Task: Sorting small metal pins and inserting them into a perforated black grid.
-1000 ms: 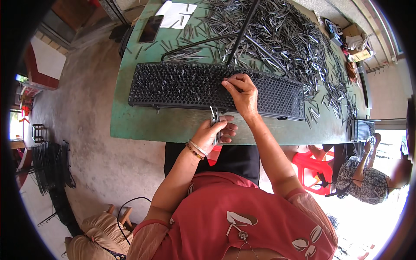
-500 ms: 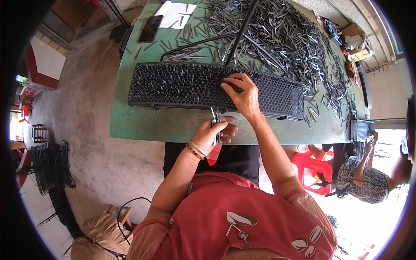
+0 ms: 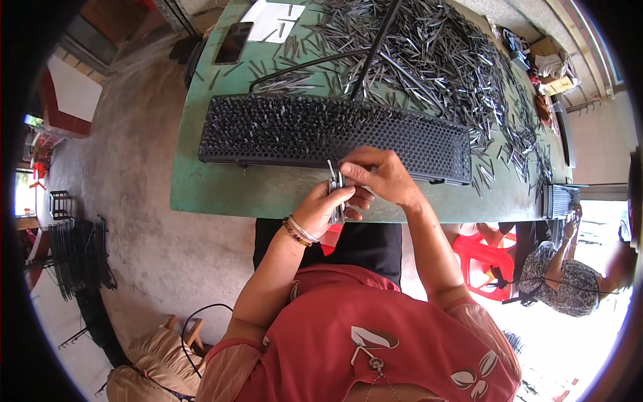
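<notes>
My left hand (image 3: pixel 327 202) is closed around a small bundle of thin metal strips (image 3: pixel 335 182), which stand upright between thumb and fingers just in front of the table's near edge. My right hand (image 3: pixel 382 175) has its thumb and fingers pinched together at the top of that bundle; the pinch probably covers a strip, but it is too small to make out. Behind both hands lies a long black rack (image 3: pixel 429 144) full of round holes. Its left and middle part is filled with upright strips, while the holes toward its right end look unfilled.
A big heap of loose dark strips (image 3: pixel 429 53) covers the far side of the green table (image 3: pixel 214 191). Black rods (image 3: pixel 372 57) rise behind the rack. A phone (image 3: pixel 234 43) and white paper (image 3: pixel 276 20) lie far left. At right, another person (image 3: pixel 562 275) sits near a red stool (image 3: pixel 483 261).
My right hand has come back from the rack's surface, toward me, to the bundle in my left hand. The left hand stays nearly in place.
</notes>
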A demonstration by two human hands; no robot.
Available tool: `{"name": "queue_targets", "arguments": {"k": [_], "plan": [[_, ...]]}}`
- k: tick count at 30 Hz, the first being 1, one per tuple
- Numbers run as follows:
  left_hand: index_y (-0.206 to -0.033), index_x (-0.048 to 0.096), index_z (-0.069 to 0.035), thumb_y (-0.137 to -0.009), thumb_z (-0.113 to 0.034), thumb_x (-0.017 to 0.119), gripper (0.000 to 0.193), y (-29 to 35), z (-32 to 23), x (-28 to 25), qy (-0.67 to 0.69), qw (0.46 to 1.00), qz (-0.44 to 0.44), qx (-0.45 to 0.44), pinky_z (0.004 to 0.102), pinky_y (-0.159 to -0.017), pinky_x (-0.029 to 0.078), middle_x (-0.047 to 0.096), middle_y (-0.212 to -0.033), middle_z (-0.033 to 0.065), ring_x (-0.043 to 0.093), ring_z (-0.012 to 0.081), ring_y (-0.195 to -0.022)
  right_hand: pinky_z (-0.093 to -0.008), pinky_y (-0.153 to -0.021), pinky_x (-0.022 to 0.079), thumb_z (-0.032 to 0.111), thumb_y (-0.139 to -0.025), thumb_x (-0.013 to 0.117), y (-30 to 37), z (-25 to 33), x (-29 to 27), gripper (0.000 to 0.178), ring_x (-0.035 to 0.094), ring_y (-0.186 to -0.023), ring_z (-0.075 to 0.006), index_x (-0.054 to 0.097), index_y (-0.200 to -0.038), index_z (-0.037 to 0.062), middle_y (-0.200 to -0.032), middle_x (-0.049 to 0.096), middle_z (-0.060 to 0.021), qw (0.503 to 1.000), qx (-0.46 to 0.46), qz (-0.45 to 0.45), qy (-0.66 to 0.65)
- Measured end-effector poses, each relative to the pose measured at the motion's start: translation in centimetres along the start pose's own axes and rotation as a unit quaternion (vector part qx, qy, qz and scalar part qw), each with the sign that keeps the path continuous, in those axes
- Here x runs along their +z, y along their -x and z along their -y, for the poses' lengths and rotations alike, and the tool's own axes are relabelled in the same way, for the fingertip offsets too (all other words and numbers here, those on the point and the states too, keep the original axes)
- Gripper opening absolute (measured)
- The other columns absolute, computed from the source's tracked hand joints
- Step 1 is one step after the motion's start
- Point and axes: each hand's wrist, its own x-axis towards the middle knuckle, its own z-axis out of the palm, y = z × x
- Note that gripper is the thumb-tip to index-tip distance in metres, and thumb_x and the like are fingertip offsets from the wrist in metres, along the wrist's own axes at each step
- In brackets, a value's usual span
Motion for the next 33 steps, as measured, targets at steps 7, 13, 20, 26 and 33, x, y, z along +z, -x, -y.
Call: {"name": "queue_targets", "arguments": {"k": [7, 13, 20, 26, 33], "plan": [[-0.112, 0.053, 0.001, -0.095, -0.021, 0.046, 0.028, 0.0, 0.4, 0.1, 0.01, 0.999, 0.021, -0.022, 0.0307, -0.068, 0.053, 0.063, -0.099, 0.0122, 0.063, 0.019, -0.087, -0.0221, -0.049, 0.038, 0.017, -0.085, 0.065, 0.8, 0.3, 0.1, 0.02, 0.048, -0.057, -0.0045, 0.065, -0.082, -0.0033, -0.067, 0.058, -0.0009, 0.978, 0.16, 0.04, -0.126], [-0.116, 0.052, 0.0, -0.094, -0.022, 0.047, 0.031, -0.1, 0.7, -0.4, -0.008, 0.999, -0.03, -0.024, 0.0282, -0.063, 0.052, 0.064, -0.098, 0.0119, 0.063, 0.0162, -0.082, -0.0222, -0.056, 0.042, 0.017, -0.085, 0.066, 0.4, -0.3, 0.1, 0.02, 0.051, -0.062, -0.0059, 0.067, -0.087, -0.0026, -0.07, 0.061, -0.0008, 0.992, 0.119, -0.023, -0.046], [-0.111, 0.056, -0.004, -0.095, -0.024, 0.047, 0.027, -0.2, 0.6, -0.8, -0.016, 0.996, -0.086, 0.011, 0.0244, -0.058, 0.05, 0.064, -0.095, 0.0089, 0.061, 0.0119, -0.075, -0.0214, -0.058, 0.045, 0.019, -0.083, 0.068, -1.5, -0.5, -0.6, 0.024, 0.057, -0.065, -0.0072, 0.067, -0.088, -0.0041, -0.073, 0.066, -0.0045, 0.985, 0.125, -0.099, -0.072], [-0.109, 0.056, -0.003, -0.095, -0.024, 0.047, 0.026, -0.2, 0.7, -0.9, -0.032, 0.993, -0.107, 0.031, 0.0235, -0.055, 0.049, 0.064, -0.093, 0.0089, 0.06, 0.0105, -0.072, -0.0224, -0.058, 0.047, 0.018, -0.083, 0.068, -1.7, -1.3, -0.3, 0.025, 0.059, -0.066, -0.0082, 0.065, -0.09, -0.0056, -0.073, 0.067, -0.0068, 0.985, 0.118, -0.097, -0.082], [-0.112, 0.054, -0.002, -0.096, -0.023, 0.046, 0.028, -0.2, 1.0, -0.8, -0.052, 0.993, -0.104, 0.025, 0.0228, -0.052, 0.049, 0.064, -0.092, 0.0091, 0.058, 0.009, -0.069, -0.0251, -0.06, 0.047, 0.018, -0.082, 0.068, -2.8, -1.0, 0.1, 0.023, 0.059, -0.065, -0.0094, 0.066, -0.092, -0.0022, -0.074, 0.067, -0.0087, 0.976, 0.017, -0.212, 0.056]]}}
